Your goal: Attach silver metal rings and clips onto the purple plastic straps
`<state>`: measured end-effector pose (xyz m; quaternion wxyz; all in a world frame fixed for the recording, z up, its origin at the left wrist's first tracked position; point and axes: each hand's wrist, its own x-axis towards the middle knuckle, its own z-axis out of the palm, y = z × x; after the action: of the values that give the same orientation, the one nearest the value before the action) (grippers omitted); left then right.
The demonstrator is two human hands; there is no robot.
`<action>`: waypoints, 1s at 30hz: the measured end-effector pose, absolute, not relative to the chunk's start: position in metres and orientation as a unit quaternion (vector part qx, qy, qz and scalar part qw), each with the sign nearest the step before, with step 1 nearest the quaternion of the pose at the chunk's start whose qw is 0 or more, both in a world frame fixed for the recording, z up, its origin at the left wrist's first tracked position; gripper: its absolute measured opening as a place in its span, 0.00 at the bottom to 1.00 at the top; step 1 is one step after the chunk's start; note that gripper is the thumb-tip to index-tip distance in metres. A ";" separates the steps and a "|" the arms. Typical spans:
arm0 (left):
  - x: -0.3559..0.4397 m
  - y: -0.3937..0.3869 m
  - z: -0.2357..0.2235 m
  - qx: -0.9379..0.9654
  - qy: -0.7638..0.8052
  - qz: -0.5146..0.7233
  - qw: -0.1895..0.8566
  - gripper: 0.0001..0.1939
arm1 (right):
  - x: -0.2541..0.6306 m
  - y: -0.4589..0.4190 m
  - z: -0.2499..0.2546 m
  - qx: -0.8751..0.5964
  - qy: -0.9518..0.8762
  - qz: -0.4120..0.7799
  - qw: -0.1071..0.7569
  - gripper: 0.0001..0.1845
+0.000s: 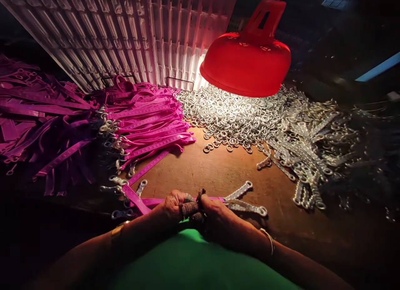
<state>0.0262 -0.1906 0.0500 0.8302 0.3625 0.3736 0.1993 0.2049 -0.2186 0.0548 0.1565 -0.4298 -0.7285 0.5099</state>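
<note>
My left hand (178, 204) and my right hand (215, 211) meet at the table's near edge, fingers closed and tips together. Dark cloth covers wrap several fingertips. A pink strap (151, 201) runs out of the left hand toward the left, and a pink end (220, 199) shows beyond the right hand. What lies between the fingertips is hidden. Just right of the right hand are two silvery metal strips with ring ends, an upper strip (239, 191) and a lower strip (250, 208). Another pink strap (136, 198) with metal end pieces lies by the left forearm.
Pink straps (150, 119) with metal ends are heaped at left, a darker pile (37, 115) beyond them. Loose metal rings (231, 119) and metal strips (309, 148) cover the table's back and right. A red lamp (246, 65) hangs low over the rings, before a ribbed panel (125, 31).
</note>
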 end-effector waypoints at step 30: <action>-0.015 -0.085 0.010 0.787 0.569 0.185 0.150 0.17 | 0.408 -0.153 -0.017 -0.545 -0.824 -0.137 0.071 0.25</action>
<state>-0.0153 -0.0847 0.0100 0.1499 0.7872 0.5691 0.1846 0.4078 -0.1534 -0.0173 0.0713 -0.5446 -0.8243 -0.1373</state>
